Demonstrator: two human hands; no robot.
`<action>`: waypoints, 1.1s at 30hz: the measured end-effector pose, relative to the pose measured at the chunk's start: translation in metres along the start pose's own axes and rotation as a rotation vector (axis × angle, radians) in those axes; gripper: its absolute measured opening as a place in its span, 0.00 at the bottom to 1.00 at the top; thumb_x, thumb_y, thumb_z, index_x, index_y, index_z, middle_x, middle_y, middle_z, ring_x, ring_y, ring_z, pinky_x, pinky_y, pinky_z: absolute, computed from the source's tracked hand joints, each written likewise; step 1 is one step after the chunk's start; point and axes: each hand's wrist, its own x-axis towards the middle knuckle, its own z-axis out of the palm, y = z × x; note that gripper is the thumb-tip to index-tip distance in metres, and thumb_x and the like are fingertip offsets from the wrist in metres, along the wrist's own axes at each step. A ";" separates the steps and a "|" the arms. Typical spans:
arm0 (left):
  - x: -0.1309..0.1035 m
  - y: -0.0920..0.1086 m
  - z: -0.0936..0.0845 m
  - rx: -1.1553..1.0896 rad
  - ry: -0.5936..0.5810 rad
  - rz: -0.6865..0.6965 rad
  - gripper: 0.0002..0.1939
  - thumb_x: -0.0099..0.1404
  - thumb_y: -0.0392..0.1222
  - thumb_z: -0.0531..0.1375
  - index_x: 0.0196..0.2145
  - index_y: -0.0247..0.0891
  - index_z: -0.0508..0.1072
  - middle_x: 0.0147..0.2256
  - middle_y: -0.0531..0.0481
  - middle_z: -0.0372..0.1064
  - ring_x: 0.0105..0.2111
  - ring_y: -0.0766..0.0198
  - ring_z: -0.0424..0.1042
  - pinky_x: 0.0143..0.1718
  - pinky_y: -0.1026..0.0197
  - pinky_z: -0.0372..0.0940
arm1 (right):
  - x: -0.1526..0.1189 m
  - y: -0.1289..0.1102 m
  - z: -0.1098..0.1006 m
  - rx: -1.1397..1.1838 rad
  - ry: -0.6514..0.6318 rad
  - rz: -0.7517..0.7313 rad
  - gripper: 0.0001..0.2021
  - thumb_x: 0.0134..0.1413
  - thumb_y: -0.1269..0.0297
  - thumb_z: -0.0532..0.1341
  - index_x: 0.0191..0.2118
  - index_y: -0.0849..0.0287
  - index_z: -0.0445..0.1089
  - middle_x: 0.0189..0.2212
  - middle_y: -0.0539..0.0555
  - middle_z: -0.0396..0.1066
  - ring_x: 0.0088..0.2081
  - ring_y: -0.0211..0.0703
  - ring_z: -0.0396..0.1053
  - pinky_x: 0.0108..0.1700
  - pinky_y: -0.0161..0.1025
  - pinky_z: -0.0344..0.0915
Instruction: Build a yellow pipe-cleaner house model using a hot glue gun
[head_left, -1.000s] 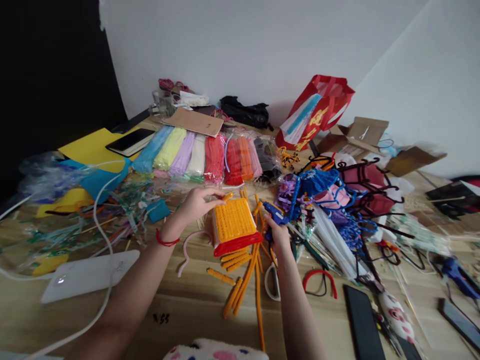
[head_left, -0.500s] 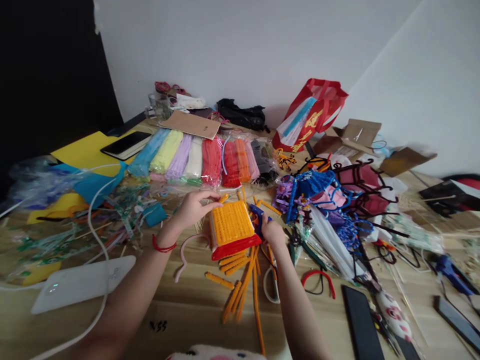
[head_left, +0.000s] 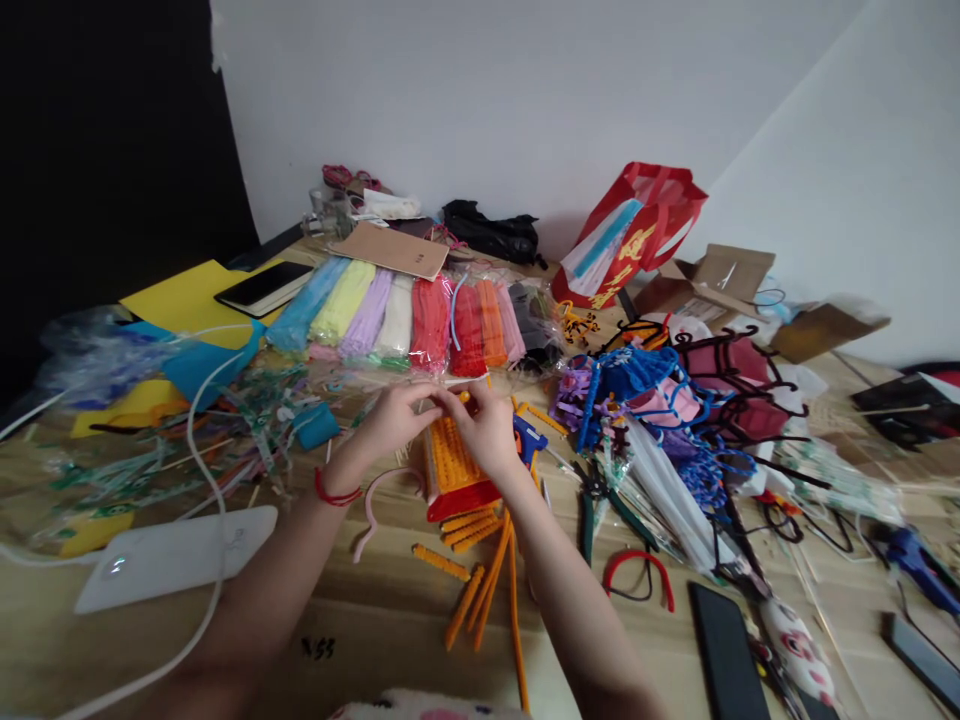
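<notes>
Orange strip (head_left: 464, 397): we're pinching it with left hand (head_left: 405, 418) and right hand (head_left: 484, 428), ideally lightly and straight, beside the panel (head_left: 452, 462).

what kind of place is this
Probably a craft workspace: the wooden table holds bagged bundles of coloured fuzzy stems, a blue glue gun and short orange fuzzy pieces.
</notes>
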 end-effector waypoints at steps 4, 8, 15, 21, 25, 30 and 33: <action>-0.010 -0.005 -0.005 -0.107 -0.018 -0.075 0.12 0.59 0.42 0.63 0.41 0.39 0.77 0.42 0.47 0.76 0.45 0.57 0.73 0.51 0.55 0.65 | -0.003 0.017 0.009 -0.015 0.029 0.029 0.11 0.56 0.56 0.59 0.32 0.59 0.70 0.22 0.49 0.70 0.23 0.38 0.67 0.29 0.33 0.60; -0.032 -0.011 0.002 -0.374 -0.025 -0.268 0.28 0.54 0.45 0.68 0.52 0.39 0.70 0.52 0.43 0.70 0.52 0.54 0.69 0.56 0.51 0.63 | -0.011 0.029 0.006 0.010 0.002 0.082 0.10 0.56 0.56 0.59 0.33 0.58 0.69 0.23 0.50 0.71 0.24 0.40 0.68 0.28 0.34 0.61; -0.054 -0.013 0.026 -0.505 0.033 -0.400 0.30 0.53 0.44 0.68 0.52 0.38 0.67 0.54 0.40 0.67 0.53 0.53 0.68 0.57 0.48 0.62 | -0.017 0.034 0.009 0.221 -0.016 0.189 0.13 0.57 0.53 0.57 0.35 0.58 0.68 0.21 0.49 0.72 0.22 0.39 0.70 0.26 0.33 0.64; -0.053 -0.011 0.026 -0.525 0.029 -0.408 0.29 0.54 0.44 0.67 0.53 0.37 0.66 0.54 0.39 0.67 0.54 0.53 0.68 0.57 0.49 0.62 | -0.016 0.028 0.008 0.311 -0.032 0.223 0.13 0.55 0.53 0.58 0.36 0.58 0.68 0.27 0.53 0.75 0.25 0.41 0.73 0.29 0.35 0.68; -0.054 -0.011 0.026 -0.501 0.048 -0.401 0.31 0.54 0.45 0.67 0.55 0.38 0.65 0.55 0.39 0.67 0.54 0.54 0.68 0.57 0.51 0.63 | -0.015 0.026 0.007 0.330 -0.069 0.220 0.12 0.55 0.54 0.58 0.37 0.58 0.68 0.28 0.53 0.75 0.26 0.42 0.73 0.30 0.36 0.69; -0.054 -0.010 0.027 -0.507 0.060 -0.408 0.31 0.54 0.44 0.67 0.54 0.38 0.64 0.54 0.40 0.67 0.54 0.54 0.68 0.57 0.51 0.63 | -0.016 0.026 0.005 0.303 -0.096 0.179 0.10 0.55 0.57 0.58 0.37 0.57 0.68 0.28 0.52 0.75 0.25 0.41 0.73 0.30 0.35 0.68; -0.053 -0.009 0.027 -0.522 0.053 -0.417 0.32 0.54 0.43 0.67 0.54 0.37 0.64 0.54 0.40 0.67 0.54 0.54 0.68 0.57 0.50 0.62 | -0.016 0.026 0.005 0.259 -0.091 0.152 0.09 0.56 0.58 0.57 0.36 0.58 0.68 0.31 0.53 0.76 0.27 0.41 0.73 0.31 0.36 0.69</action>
